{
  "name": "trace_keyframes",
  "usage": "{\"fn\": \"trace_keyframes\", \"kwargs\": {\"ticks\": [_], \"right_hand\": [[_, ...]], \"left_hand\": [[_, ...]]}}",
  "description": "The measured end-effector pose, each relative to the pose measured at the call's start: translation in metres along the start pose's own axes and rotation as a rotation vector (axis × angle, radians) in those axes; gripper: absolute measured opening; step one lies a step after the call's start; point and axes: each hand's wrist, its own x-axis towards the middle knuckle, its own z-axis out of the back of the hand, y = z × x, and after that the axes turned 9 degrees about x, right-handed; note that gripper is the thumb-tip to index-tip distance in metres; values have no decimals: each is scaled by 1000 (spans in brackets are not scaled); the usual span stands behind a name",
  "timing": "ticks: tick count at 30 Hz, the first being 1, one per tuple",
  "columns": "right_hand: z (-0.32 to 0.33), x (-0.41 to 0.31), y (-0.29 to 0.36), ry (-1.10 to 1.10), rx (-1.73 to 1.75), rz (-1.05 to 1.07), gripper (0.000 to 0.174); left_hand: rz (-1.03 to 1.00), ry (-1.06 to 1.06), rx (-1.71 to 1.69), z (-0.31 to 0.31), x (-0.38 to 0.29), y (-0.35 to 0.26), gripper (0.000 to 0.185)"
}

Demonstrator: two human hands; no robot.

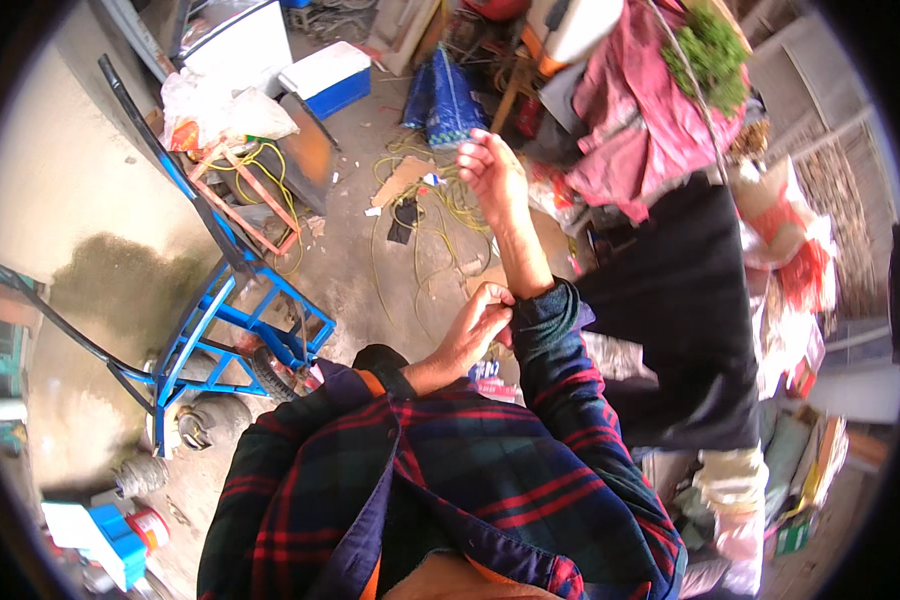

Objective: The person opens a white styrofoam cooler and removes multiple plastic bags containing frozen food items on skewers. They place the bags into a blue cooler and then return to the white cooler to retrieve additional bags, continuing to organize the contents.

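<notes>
My left hand (469, 334) reaches across my body and pinches the rolled cuff (547, 319) of my right sleeve, thumb and fingers against its inner edge. My right hand (495, 176) is raised beyond it with nothing in it, the fingers loosely bent. Both sleeves belong to a plaid shirt (435, 480) in dark green, navy and red. The right cuff sits bunched in thick folds below the bare forearm (521, 251). At my left wrist the sleeve is pushed back, with a dark band (399, 381) around it.
A blue metal hand truck (229, 322) stands at left by the wall. Loose yellow cord (450, 210) and a cardboard piece (403, 180) litter the floor ahead. A blue-and-white cooler box (337, 90) lies beyond. At right, black cloth (675, 322) covers a surface beside pink sheeting (630, 112).
</notes>
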Motion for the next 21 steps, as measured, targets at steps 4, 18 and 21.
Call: {"fn": "trace_keyframes", "kwargs": {"ticks": [4,18,21], "right_hand": [[-85,42,6,538,-340,-8,32],[-194,243,-56,1452,-312,-198,17],[-193,305,-72,1473,-227,-253,16]], "left_hand": [[-25,8,-242,45,66,-16,20],[-531,382,296,297,323,-85,27],[-492,244,286,332,373,-91,28]]}}
